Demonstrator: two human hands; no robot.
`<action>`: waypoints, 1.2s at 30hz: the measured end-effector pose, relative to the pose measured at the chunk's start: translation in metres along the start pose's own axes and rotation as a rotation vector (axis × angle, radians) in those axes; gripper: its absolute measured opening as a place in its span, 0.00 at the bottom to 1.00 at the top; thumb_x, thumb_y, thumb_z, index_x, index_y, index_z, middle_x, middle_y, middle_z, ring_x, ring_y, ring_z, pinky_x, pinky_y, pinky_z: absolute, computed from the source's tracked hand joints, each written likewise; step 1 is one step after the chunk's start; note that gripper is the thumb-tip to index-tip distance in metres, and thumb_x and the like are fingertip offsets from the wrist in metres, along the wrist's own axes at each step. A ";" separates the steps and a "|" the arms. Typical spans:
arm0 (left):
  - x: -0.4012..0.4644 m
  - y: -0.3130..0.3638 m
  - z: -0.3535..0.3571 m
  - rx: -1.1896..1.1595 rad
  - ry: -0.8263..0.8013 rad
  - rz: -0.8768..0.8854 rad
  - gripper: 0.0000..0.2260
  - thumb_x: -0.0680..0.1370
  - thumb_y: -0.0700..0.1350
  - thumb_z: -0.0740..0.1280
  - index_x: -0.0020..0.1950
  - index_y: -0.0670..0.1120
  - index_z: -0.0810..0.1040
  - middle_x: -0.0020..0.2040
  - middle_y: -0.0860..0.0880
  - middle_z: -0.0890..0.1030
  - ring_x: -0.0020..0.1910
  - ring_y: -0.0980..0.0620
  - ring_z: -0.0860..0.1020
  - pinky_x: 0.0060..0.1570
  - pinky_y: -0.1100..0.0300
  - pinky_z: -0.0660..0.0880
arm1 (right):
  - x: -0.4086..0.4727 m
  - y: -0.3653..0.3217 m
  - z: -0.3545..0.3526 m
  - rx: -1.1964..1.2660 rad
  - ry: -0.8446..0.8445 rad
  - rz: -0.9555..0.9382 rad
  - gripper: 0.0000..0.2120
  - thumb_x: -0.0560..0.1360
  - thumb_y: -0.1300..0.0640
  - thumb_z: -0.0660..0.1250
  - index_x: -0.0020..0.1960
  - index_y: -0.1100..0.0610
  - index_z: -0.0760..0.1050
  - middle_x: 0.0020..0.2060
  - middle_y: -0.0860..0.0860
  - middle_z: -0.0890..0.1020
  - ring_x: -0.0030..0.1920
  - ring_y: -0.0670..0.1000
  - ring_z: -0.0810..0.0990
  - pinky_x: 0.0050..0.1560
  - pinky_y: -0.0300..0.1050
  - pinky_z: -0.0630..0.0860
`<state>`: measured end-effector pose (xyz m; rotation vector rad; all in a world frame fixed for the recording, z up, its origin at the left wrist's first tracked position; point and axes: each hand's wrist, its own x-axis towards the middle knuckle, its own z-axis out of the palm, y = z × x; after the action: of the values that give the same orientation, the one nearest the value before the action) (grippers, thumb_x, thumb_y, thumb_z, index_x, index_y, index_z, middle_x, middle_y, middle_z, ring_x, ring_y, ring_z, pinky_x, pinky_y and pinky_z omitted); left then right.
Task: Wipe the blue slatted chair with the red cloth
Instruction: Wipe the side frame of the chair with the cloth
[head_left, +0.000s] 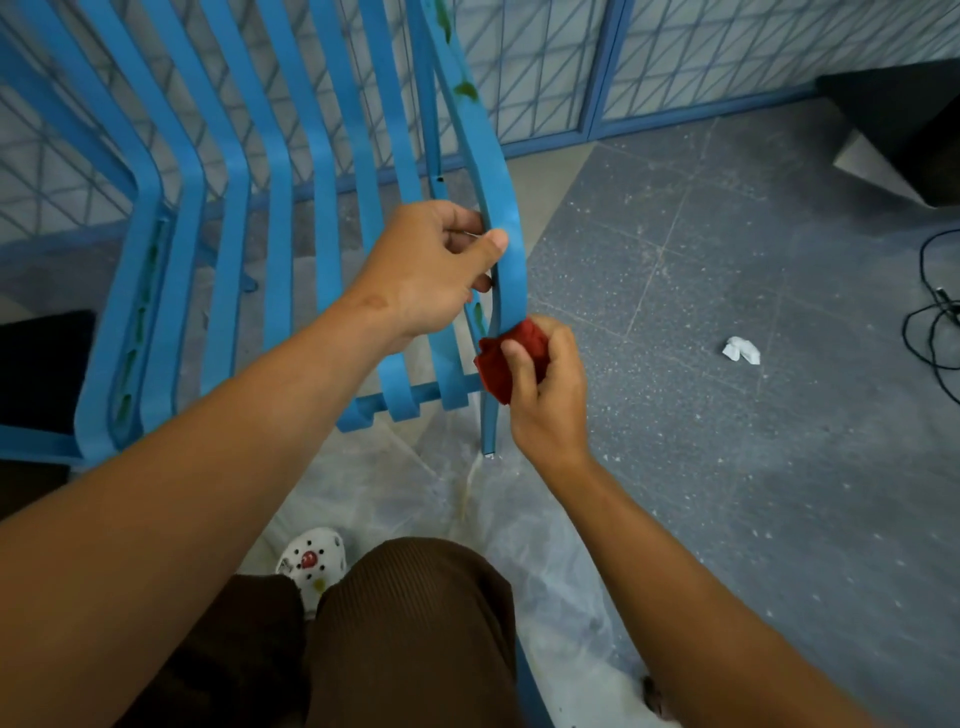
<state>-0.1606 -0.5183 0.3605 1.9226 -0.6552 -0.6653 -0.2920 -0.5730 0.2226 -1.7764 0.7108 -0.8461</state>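
Head view, looking down past both bare forearms. The blue slatted metal chair (280, 208) fills the upper left of the view, its curved flat slats running from the backrest down into the seat and ending at a cross-bar near centre. The left hand (426, 270) grips the chair's outermost right-hand slat, fingers curled behind the slat and the thumb pressed flat across its front face. Just below that grip, the right hand (545, 384) holds the crumpled red cloth (511, 364), bunched between the thumb and curled fingers and pressed against the same slat where it bends toward the front leg. Dark green smears (466, 89) mark the upper part of this slat, and further green marks lie along the inner channel of a slat at the far left. The chair's front leg stands on a sheet of translucent plastic (519, 519) spread over the speckled grey tile floor (727, 312). A small crumpled white paper scrap (741, 349) lies on the tiles to the right, well apart from the chair, and a black cable (930, 322) loops at the right edge. At the bottom appear brown ribbed trousers (415, 623) and a white perforated clog (311, 564).
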 end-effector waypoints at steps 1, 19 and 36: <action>0.001 0.000 -0.001 0.007 -0.012 0.000 0.09 0.81 0.48 0.69 0.58 0.45 0.81 0.49 0.46 0.86 0.45 0.48 0.86 0.49 0.48 0.83 | 0.004 -0.008 -0.004 -0.015 0.009 -0.032 0.09 0.82 0.55 0.66 0.61 0.54 0.75 0.55 0.52 0.79 0.56 0.51 0.80 0.58 0.55 0.79; 0.020 -0.029 -0.006 -0.177 -0.235 -0.004 0.18 0.83 0.55 0.61 0.53 0.44 0.85 0.48 0.46 0.88 0.49 0.50 0.87 0.52 0.52 0.84 | 0.015 0.012 -0.004 0.025 0.036 -0.135 0.12 0.81 0.56 0.66 0.63 0.56 0.75 0.56 0.56 0.82 0.56 0.56 0.82 0.58 0.59 0.79; 0.025 -0.091 0.010 0.381 -0.156 0.623 0.14 0.80 0.54 0.68 0.57 0.46 0.86 0.49 0.52 0.85 0.50 0.55 0.83 0.52 0.52 0.79 | 0.025 0.021 -0.032 -0.137 -0.239 -0.133 0.12 0.80 0.58 0.70 0.64 0.55 0.77 0.55 0.51 0.82 0.55 0.48 0.81 0.58 0.41 0.76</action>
<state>-0.1356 -0.5057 0.2696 1.8561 -1.4861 -0.3026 -0.3055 -0.6162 0.2163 -2.0256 0.5085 -0.6694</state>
